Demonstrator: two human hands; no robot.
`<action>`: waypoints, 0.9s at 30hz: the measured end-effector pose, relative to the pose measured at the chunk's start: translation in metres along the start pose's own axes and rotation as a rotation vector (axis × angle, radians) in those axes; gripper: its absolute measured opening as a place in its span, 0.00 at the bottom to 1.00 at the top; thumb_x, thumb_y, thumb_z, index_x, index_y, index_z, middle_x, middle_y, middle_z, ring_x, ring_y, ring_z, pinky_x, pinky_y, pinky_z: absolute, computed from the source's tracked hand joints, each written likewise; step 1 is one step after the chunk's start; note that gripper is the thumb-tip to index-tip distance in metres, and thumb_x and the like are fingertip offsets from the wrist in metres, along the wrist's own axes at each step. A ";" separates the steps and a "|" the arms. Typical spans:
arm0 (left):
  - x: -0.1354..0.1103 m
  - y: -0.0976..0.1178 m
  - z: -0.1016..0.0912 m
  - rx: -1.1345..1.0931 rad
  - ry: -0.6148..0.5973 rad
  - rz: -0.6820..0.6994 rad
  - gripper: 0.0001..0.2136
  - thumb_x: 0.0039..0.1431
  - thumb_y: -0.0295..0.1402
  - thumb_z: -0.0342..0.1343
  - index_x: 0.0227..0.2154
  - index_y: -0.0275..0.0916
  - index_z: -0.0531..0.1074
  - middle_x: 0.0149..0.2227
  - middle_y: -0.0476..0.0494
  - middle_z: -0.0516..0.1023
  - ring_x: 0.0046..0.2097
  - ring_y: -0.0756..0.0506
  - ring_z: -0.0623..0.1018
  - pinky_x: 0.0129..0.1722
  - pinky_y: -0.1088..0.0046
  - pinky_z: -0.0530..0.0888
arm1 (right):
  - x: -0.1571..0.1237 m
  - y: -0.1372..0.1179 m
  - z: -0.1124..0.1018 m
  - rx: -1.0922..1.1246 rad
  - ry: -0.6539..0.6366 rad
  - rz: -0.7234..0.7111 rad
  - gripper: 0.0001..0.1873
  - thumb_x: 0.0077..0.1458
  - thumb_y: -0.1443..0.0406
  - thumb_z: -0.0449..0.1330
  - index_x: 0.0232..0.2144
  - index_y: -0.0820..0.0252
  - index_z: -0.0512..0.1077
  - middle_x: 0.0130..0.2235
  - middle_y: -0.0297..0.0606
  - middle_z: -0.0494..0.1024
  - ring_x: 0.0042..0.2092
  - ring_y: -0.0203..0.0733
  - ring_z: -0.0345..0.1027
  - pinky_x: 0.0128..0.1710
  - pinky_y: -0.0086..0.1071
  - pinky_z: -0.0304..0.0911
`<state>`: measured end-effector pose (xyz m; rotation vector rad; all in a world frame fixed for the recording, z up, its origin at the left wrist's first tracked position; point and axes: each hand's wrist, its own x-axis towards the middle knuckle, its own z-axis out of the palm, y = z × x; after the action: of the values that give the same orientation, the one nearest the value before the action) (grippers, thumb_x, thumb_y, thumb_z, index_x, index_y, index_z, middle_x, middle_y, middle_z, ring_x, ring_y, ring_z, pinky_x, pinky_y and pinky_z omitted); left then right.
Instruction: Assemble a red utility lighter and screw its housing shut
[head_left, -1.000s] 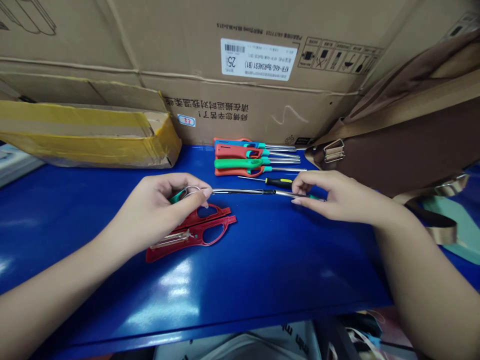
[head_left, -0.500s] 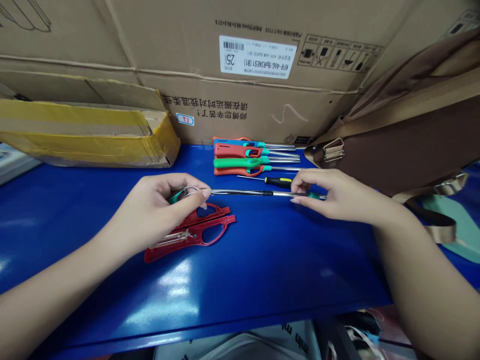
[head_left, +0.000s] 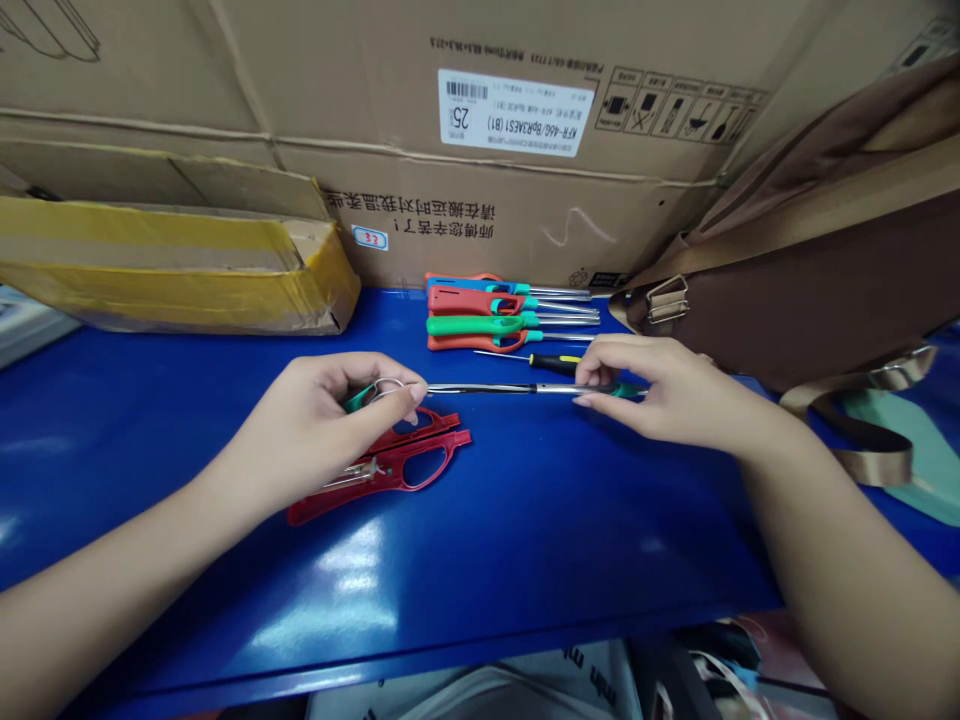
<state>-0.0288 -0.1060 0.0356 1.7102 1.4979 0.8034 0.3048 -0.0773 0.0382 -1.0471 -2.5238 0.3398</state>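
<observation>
Two hands, both pinching: left hand (head_left: 326, 410) on thin wires (head_left: 480, 388), right hand (head_left: 671, 395) on metal tube (head_left: 556, 389). Wires and tube lie end to end sideways over blue table (head_left: 525, 540); their meeting point sits nearer right fingertips.

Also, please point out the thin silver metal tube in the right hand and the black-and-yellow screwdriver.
Thin silver metal tube (head_left: 556, 389): head view, on its exposed shaft.
Black-and-yellow screwdriver (head_left: 547, 363): head view, on its handle.
</observation>
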 end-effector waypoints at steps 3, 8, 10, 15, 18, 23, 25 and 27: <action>0.000 -0.005 0.004 -0.010 -0.037 0.005 0.12 0.59 0.44 0.63 0.32 0.40 0.81 0.24 0.51 0.80 0.24 0.52 0.70 0.23 0.78 0.66 | 0.001 -0.007 0.006 0.036 0.005 -0.032 0.02 0.62 0.66 0.63 0.37 0.58 0.73 0.35 0.35 0.77 0.36 0.38 0.70 0.37 0.32 0.65; -0.002 -0.009 0.010 -0.034 -0.096 0.034 0.14 0.59 0.46 0.62 0.32 0.40 0.82 0.21 0.52 0.76 0.20 0.52 0.66 0.19 0.78 0.62 | 0.002 -0.025 0.024 0.048 0.049 -0.037 0.01 0.65 0.67 0.61 0.38 0.58 0.72 0.38 0.37 0.77 0.38 0.38 0.70 0.40 0.32 0.65; -0.003 -0.009 0.012 -0.008 -0.091 0.081 0.14 0.59 0.46 0.62 0.32 0.39 0.82 0.23 0.50 0.79 0.24 0.51 0.70 0.23 0.78 0.66 | 0.002 -0.031 0.030 0.045 0.055 -0.051 0.01 0.66 0.67 0.60 0.39 0.57 0.72 0.39 0.37 0.76 0.39 0.39 0.70 0.40 0.33 0.65; -0.007 -0.007 0.017 0.019 -0.094 0.203 0.13 0.61 0.44 0.62 0.33 0.39 0.83 0.27 0.48 0.83 0.28 0.49 0.76 0.28 0.77 0.71 | 0.001 -0.038 0.040 0.072 0.043 -0.090 0.02 0.68 0.65 0.59 0.41 0.57 0.72 0.39 0.38 0.77 0.40 0.40 0.70 0.39 0.34 0.65; -0.010 -0.009 0.020 0.026 -0.106 0.270 0.10 0.62 0.41 0.62 0.34 0.40 0.83 0.29 0.48 0.84 0.29 0.49 0.78 0.29 0.77 0.72 | 0.001 -0.041 0.044 0.083 0.048 -0.109 0.03 0.69 0.65 0.58 0.41 0.56 0.72 0.39 0.38 0.78 0.40 0.40 0.71 0.39 0.33 0.65; -0.011 -0.015 0.024 0.029 -0.108 0.401 0.08 0.64 0.37 0.61 0.38 0.41 0.84 0.37 0.46 0.87 0.35 0.48 0.83 0.36 0.76 0.76 | 0.001 -0.042 0.050 0.073 0.060 -0.113 0.03 0.69 0.65 0.58 0.42 0.57 0.72 0.39 0.38 0.78 0.38 0.39 0.72 0.37 0.32 0.65; -0.012 -0.015 0.024 0.034 -0.096 0.409 0.08 0.64 0.36 0.62 0.39 0.41 0.84 0.38 0.46 0.88 0.36 0.47 0.84 0.36 0.75 0.77 | 0.001 -0.041 0.051 0.083 0.073 -0.109 0.02 0.68 0.66 0.58 0.42 0.57 0.72 0.39 0.38 0.77 0.38 0.39 0.71 0.37 0.32 0.65; -0.012 -0.013 0.024 0.027 -0.086 0.396 0.08 0.62 0.37 0.64 0.40 0.41 0.84 0.38 0.47 0.88 0.36 0.47 0.84 0.37 0.76 0.77 | 0.001 -0.040 0.051 0.101 0.097 -0.110 0.02 0.67 0.67 0.59 0.42 0.57 0.71 0.39 0.38 0.76 0.38 0.39 0.71 0.38 0.33 0.66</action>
<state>-0.0177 -0.1200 0.0116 2.0689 1.1307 0.8983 0.2570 -0.1083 0.0072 -0.8622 -2.4386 0.3719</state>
